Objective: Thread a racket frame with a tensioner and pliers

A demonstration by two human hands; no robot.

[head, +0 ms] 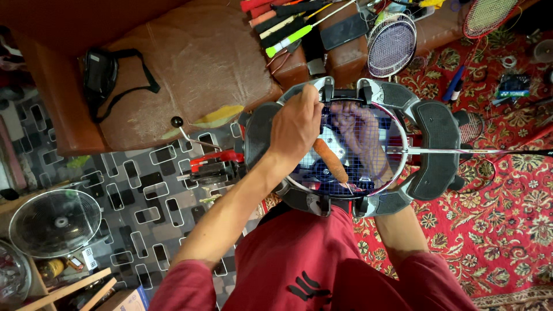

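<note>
Head view: a badminton racket (pixel 368 151) lies flat, clamped in a grey stringing machine (pixel 440 151) in front of the person's red-clothed lap. Its head sits inside the machine's frame and its thin shaft runs out to the right of the picture, so the long axis lies across the view, handle end right.

The left hand (pixel 296 129) rests above the string bed, fingers closed round an awl with an orange handle (pixel 330 161); the awl slants down and to the right, its metal tip touching the strings near the frame's near edge.

The right hand (pixel 360 141) is under the strings, seen through them, fingers spread wide and flat, holding nothing that shows.

Judged from this, the sharp tip could nick or fray a string if it is levered sideways, or slip through and prick the hand below.

1 brown couch (pixel 196 63) and spare rackets (pixel 391 43) lie behind.
</note>
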